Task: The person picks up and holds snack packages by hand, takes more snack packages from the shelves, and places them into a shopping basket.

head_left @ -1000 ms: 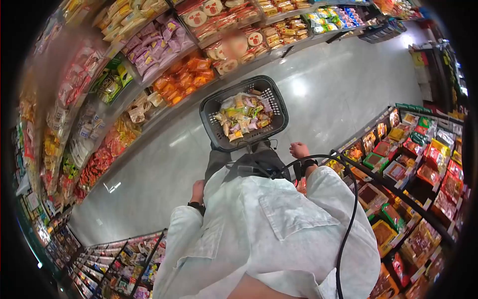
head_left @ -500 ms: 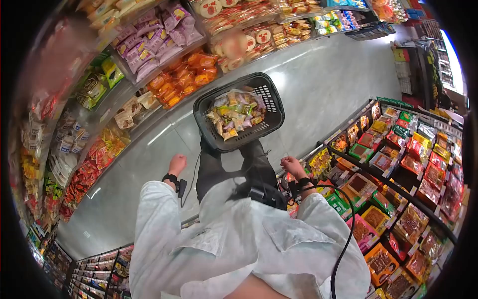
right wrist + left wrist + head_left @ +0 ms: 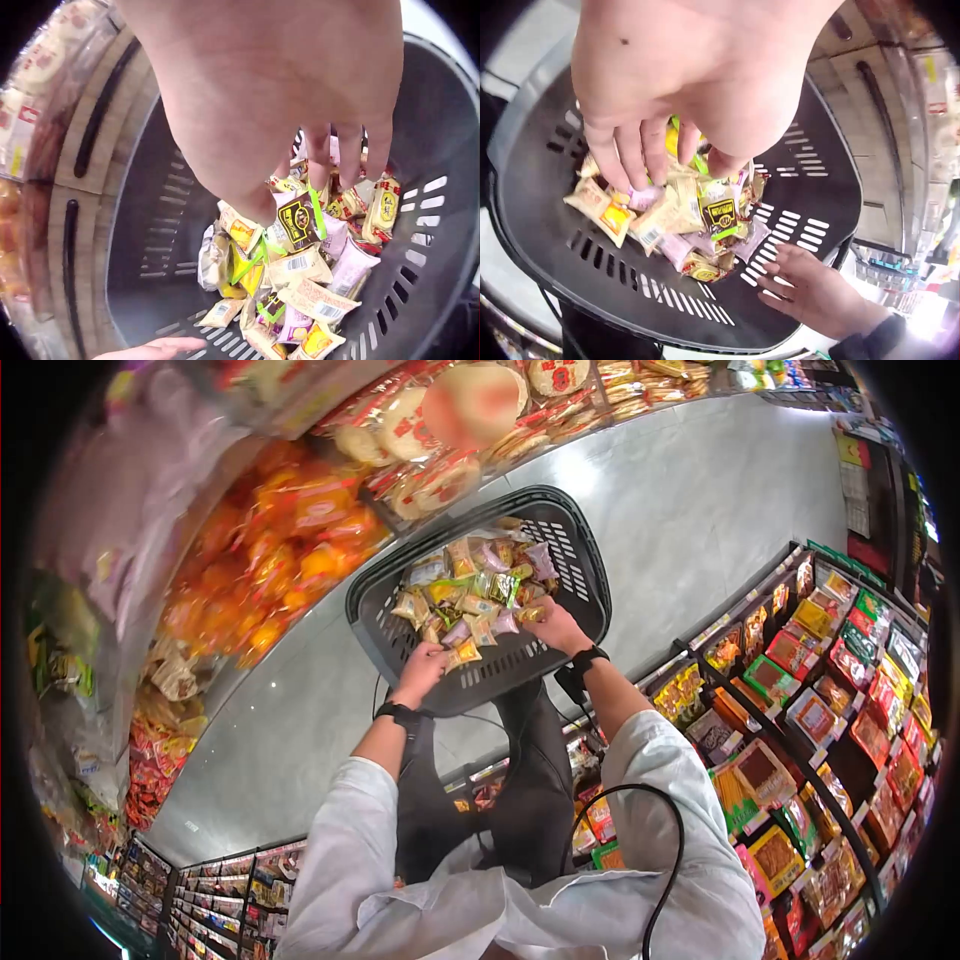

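Note:
A dark grey plastic basket [image 3: 570, 550] sits in front of my legs, holding a pile of small snack packets [image 3: 475, 600]. Both my hands reach into it. My left hand [image 3: 432, 655] hovers at the near left of the pile; in the left wrist view its fingers [image 3: 630, 161] hang down onto the packets [image 3: 697, 217] without clearly gripping one. My right hand [image 3: 540, 615] is at the pile's right side. It lies with straight fingers [image 3: 780, 281] on the slotted basket floor [image 3: 795, 225], and in the right wrist view it hangs just above the packets [image 3: 300, 262].
Shelves of orange and red packaged goods [image 3: 290, 530] rise close on the left. A low rack of boxed snacks [image 3: 800, 680] runs along the right. Grey aisle floor [image 3: 700, 510] stretches beyond the basket. A black cable [image 3: 660, 860] loops over my white sleeve.
Both hands have come forward from my sides into the basket. My head has bent down, so the basket looks larger and closer.

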A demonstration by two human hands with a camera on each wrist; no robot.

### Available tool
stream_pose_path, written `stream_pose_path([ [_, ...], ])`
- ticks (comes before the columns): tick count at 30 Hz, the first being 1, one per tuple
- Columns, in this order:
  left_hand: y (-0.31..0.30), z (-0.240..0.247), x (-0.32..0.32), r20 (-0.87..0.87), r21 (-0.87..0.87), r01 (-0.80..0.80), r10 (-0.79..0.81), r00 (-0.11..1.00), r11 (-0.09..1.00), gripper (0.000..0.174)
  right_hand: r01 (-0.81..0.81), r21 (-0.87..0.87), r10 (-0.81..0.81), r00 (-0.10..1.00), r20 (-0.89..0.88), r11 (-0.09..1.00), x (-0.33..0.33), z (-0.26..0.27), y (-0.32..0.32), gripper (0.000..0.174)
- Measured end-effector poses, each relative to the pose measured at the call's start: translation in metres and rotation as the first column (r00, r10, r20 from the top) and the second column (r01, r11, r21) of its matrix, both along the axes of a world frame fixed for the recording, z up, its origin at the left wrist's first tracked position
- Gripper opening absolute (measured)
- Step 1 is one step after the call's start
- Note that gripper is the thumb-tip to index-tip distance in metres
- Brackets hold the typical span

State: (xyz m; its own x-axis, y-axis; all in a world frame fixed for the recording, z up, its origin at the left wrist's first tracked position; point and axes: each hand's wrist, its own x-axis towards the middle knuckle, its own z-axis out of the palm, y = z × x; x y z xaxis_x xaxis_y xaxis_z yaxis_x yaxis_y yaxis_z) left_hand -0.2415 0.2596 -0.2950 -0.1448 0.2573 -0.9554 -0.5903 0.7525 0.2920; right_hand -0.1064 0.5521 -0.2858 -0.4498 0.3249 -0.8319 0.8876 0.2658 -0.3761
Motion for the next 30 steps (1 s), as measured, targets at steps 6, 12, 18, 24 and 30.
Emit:
stream_pose_path([
  [6, 0.08, -0.075, 0.038, 0.021, -0.107, -0.207, 0.21, 0.977, 0.972, 0.085, 0.079, 0.055, -0.079, 0.997, -0.003, 0.995, -0.019, -0.106, -0.005, 0.102],
  [12, 0.107, -0.148, 0.059, 0.148, -0.229, -0.28, 0.317, 0.937, 0.932, 0.083, 0.259, 0.074, -0.262, 0.964, 0.039, 0.963, 0.001, -0.194, -0.06, 0.089],
  [18, 0.129, -0.113, 0.063, 0.304, -0.127, -0.497, 0.51, 0.804, 0.859, 0.065, 0.738, -0.345, -0.747, 0.651, 0.138, 0.58, -0.017, -0.12, -0.068, 0.063],
  [24, 0.134, 0.023, 0.042, 0.205, 0.03, -0.549, 0.533, 0.821, 0.835, 0.069, 0.711, -0.302, -0.755, 0.654, -0.046, 0.635, -0.013, -0.036, -0.076, 0.06],
  [30, 0.094, 0.15, 0.021, 0.439, 0.224, -0.645, 0.516, 0.736, 0.73, 0.061, 0.491, -0.309, -0.568, 0.782, -0.255, 0.814, -0.021, 0.121, -0.087, 0.045],
])
